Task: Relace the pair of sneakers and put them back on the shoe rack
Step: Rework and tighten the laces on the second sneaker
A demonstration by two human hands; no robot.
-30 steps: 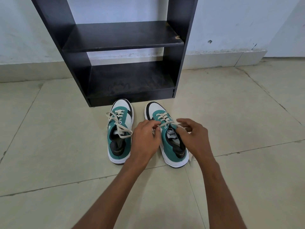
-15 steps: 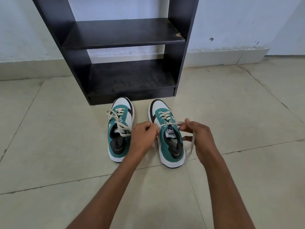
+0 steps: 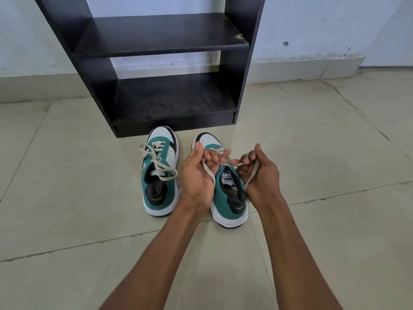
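Two teal, white and black sneakers stand side by side on the floor tiles, toes toward the black shoe rack (image 3: 240,63). The left sneaker (image 3: 159,175) has its cream lace lying loose across the tongue. Over the right sneaker (image 3: 229,198) my left hand (image 3: 199,175) and my right hand (image 3: 260,173) are raised palms up, each gripping one end of that shoe's cream lace (image 3: 225,164). The lace ends run across my palms and cross between my fingers above the tongue. My hands hide the shoe's eyelets.
The rack has two bare dark shelves, the lower one (image 3: 174,104) dusty and directly behind the sneakers. It stands against a pale wall with a low skirting (image 3: 312,70). Beige floor tiles (image 3: 324,153) spread on both sides.
Both hands have turned palms up and lifted the lace ends higher, drawing them over the right sneaker's tongue. The left sneaker has not moved.
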